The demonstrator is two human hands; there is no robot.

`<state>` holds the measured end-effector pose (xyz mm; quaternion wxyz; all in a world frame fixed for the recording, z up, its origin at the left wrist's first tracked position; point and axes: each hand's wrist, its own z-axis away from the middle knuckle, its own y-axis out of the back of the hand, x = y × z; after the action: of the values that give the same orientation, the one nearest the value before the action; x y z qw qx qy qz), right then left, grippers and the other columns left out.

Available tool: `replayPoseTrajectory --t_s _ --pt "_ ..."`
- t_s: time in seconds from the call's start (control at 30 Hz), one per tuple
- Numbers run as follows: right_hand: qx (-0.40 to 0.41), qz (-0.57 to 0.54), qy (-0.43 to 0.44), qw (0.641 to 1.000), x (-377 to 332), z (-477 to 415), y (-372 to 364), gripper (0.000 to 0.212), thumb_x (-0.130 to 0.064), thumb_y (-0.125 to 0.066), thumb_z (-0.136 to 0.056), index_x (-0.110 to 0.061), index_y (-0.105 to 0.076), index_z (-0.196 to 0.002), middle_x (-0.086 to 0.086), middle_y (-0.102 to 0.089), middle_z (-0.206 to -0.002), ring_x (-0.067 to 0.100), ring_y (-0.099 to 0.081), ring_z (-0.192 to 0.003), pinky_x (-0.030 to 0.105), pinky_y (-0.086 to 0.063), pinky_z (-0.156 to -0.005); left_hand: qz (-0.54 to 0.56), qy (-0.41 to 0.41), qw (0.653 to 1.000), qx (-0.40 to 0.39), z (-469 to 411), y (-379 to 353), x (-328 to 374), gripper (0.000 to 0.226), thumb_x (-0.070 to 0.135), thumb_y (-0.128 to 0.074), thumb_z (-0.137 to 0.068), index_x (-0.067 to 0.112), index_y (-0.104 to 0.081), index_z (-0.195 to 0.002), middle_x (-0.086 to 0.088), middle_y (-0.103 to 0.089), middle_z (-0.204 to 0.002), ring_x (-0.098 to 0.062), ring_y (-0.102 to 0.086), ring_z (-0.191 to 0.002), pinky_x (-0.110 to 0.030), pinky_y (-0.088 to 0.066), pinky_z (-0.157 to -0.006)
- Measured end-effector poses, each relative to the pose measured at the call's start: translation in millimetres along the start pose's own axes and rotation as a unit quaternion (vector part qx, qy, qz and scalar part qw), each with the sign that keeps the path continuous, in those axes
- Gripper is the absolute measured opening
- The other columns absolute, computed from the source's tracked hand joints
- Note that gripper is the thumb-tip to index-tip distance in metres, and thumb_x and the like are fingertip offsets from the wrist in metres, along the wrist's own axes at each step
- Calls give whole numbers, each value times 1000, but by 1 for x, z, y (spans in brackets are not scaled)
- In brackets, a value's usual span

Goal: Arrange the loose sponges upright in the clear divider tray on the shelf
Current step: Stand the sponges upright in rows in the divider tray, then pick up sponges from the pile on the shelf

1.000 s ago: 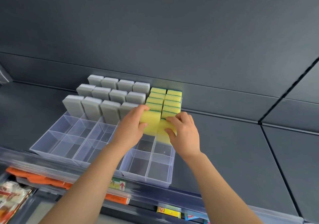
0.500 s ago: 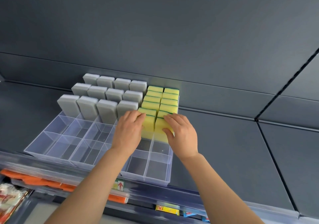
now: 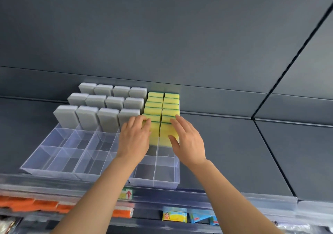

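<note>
The dark grey shelf (image 3: 225, 152) carries the clear divider tray (image 3: 153, 183) at its front edge. The tray's rear compartments are filled; the front rows hold nothing.

Grey sponges (image 3: 108, 118) stand upright in three rows of four on the left side. Yellow sponges (image 3: 155, 106) stand upright in two columns on the right side, packed front to back.

The left hand (image 3: 134, 140) lies over the front left sponge (image 3: 155, 134), fingers bent across its top edge. The thumb is hidden, so a grip cannot be confirmed. The right hand (image 3: 187, 142) is spread with straight fingers over the front right sponge (image 3: 166, 131), thumb against its front face.

Orange packs (image 3: 36, 205) lie on the level below. A red arrow label (image 3: 128, 194) is fixed to the shelf edge.
</note>
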<state>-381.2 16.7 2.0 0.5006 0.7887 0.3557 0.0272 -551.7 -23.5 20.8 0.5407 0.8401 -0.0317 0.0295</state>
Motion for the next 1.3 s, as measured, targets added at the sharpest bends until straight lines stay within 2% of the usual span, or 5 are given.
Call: replayPoseTrajectory --t_s 0.1,0.2,0.47,0.67,1.3 --pt "2 27 -38 999 7 11 8 47 -18 -69 -84 -8 -55 -129 13 -52 -137 32 -50 -125 42 -45 -96 -5 -16 1000 5 2 2 7 48 17 -75 -75 6 -61 -119 -12 -59 -117 -32 -55 -106 -44 -47 -80" --pt "-13 60 -83 995 21 26 21 46 -25 -62 -90 -10 -52 -132 12 -47 -142 31 -42 -132 43 -39 -102 10 -56 998 4 -4 4 24 44 17 -75 -75 6 -63 -116 -11 -60 -117 -31 -54 -111 -44 -46 -84" --pt "-70 166 -226 957 81 84 76 52 -41 -52 -93 -22 -38 -140 5 -30 -152 22 -17 -143 37 -17 -113 73 -157 985 -20 -22 -5 112 34 15 -73 -77 9 -66 -109 -6 -65 -107 -29 -58 -100 -40 -49 -77" --pt "-76 178 -293 936 139 140 140 52 -41 -53 -92 -22 -39 -138 4 -32 -150 21 -16 -143 37 -19 -112 35 -216 972 -84 -21 -32 203 35 24 -56 -90 20 -53 -125 1 -49 -131 -20 -41 -124 -31 -38 -94" --pt "-45 222 -435 871 326 304 321 55 -43 -55 -90 -22 -40 -138 3 -44 -140 24 -32 -134 39 -30 -108 105 -339 929 -105 -15 -63 521 30 21 -55 -91 20 -54 -121 4 -54 -119 -17 -47 -112 -30 -42 -88"
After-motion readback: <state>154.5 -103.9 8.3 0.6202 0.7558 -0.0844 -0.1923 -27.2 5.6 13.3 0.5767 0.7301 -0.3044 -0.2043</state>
